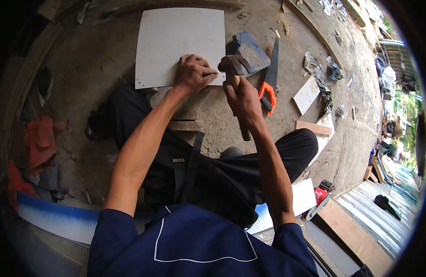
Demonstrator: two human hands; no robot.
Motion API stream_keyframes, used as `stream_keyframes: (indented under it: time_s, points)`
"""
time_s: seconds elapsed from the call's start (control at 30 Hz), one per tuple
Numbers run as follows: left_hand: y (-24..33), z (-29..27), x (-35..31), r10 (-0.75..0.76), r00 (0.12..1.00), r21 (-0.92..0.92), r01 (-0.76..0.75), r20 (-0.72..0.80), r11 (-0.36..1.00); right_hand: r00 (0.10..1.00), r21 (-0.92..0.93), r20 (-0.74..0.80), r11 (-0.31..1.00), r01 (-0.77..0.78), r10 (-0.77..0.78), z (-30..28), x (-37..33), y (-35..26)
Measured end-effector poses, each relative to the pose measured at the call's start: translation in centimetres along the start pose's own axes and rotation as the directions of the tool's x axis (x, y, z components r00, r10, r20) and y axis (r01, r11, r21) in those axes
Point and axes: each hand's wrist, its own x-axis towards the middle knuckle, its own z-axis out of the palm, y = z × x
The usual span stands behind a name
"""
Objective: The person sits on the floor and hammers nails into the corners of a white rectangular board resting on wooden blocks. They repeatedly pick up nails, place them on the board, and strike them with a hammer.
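A square white board (180, 34) lies in front of me, with small dark dots near its two near corners. My left hand (193, 75) rests on it by the near right corner, thumb and forefinger pinched together. Whatever is between those fingertips is too small to make out. Just right of that corner, my right hand (243, 98) is wrapped round the wooden handle of a claw hammer (233, 65). The hammer's head is raised beside my left fingertips, apart from them. Behind the hammer sits a worn blue block (250, 51).
A handsaw (271, 76) with an orange and black handle lies right of the hammer. Farther right are a small white offcut (307, 95), plastic scraps (313, 64) and a wood strip (313, 127). Wood pieces (186, 125) lie near my legs. Orange cloth (40, 141) is at the left.
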Motion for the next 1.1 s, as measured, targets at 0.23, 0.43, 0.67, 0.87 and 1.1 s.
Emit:
stream_keyframes:
  time_s: [0.23, 0.43, 0.67, 0.87, 1.1]
  points:
    - [-1.4, -1.8, 0.0, 0.028, 0.968, -0.010, -0.026, 0.250, 1.000, 0.999, 0.008, 0.020, 0.999, -0.048, 0.047, -0.9, 0.3, -0.6]
    - [-1.1, -2.1, -1.4, 0.120, 0.960, 0.286, -0.192, 0.252, 0.939, 1.000, 0.012, 0.011, 1.000, 0.029, -0.029, -1.1, 0.1, -1.0]
    - [-0.1, -1.1, -1.2, -0.045, 0.961, 0.486, -0.097, 0.274, 0.869, 0.989, -0.071, 0.100, 0.992, -0.100, 0.107, -0.9, -0.1, -2.2]
    - [-0.1, -0.7, -1.1, -0.081, 0.963, 0.460, -0.049, 0.259, 0.886, 0.989, -0.066, -0.074, 0.991, 0.120, -0.125, -0.5, 0.1, -1.8]
    - [-0.2, -0.5, -0.9, -0.093, 0.967, 0.453, -0.025, 0.237, 0.891, 0.990, -0.160, 0.122, 0.986, -0.052, 0.072, -0.8, 0.4, -0.9]
